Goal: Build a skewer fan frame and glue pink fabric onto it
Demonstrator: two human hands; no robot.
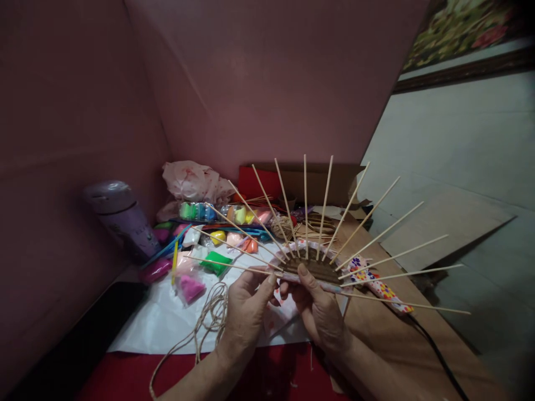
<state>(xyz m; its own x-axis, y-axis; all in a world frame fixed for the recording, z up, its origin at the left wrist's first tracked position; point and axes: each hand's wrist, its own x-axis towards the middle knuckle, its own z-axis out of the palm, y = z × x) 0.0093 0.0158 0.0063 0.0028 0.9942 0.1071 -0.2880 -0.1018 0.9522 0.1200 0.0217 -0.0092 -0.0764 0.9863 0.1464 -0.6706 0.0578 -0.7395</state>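
Note:
Between my two hands is a half-round corrugated cardboard piece [311, 270], edged with pale patterned tape. Several thin wooden sticks [305, 206] fan out from its curved edge. My left hand [246, 306] pinches the left end of its straight edge between thumb and fingers. Nearer the middle, my right hand [320, 309] grips the same edge, thumb pressed on the cardboard face and fingers behind. A loose coil of twine [213, 312] lies on white paper [154, 317] beside my left wrist.
Soft clay packets in several colours, such as a green one [215, 263], lie behind my hands. A lilac bottle [125, 223] stands at left. A flower-patterned glue gun [380, 287] with a black cord lies at right. Pink sheets [259, 83] rise behind.

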